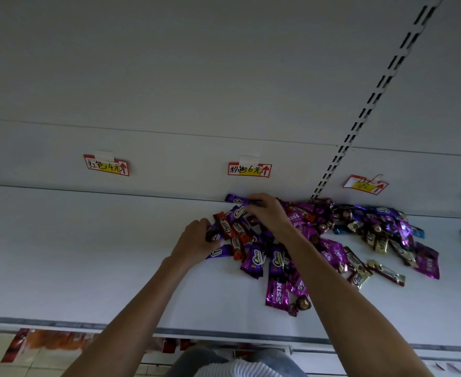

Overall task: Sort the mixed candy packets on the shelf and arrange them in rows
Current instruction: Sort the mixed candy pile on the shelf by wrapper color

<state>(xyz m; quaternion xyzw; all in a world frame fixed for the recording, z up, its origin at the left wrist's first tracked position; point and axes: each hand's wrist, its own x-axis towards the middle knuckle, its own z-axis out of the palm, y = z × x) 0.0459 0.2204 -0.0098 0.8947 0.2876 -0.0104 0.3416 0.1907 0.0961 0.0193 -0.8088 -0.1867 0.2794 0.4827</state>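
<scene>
We look down on a heap of shiny foil candy packets (332, 251) in purple, red, gold and blue, lying on the white metal shelf (87, 254) below and to the right of the middle red-and-yellow handwritten price tag (249, 170). Down-left of that tag, the left hand (196, 242) curls its fingers around packets at the heap's edge. Directly below the tag, the right hand (268, 213) pinches a long purple Choco packet (234, 198).
</scene>
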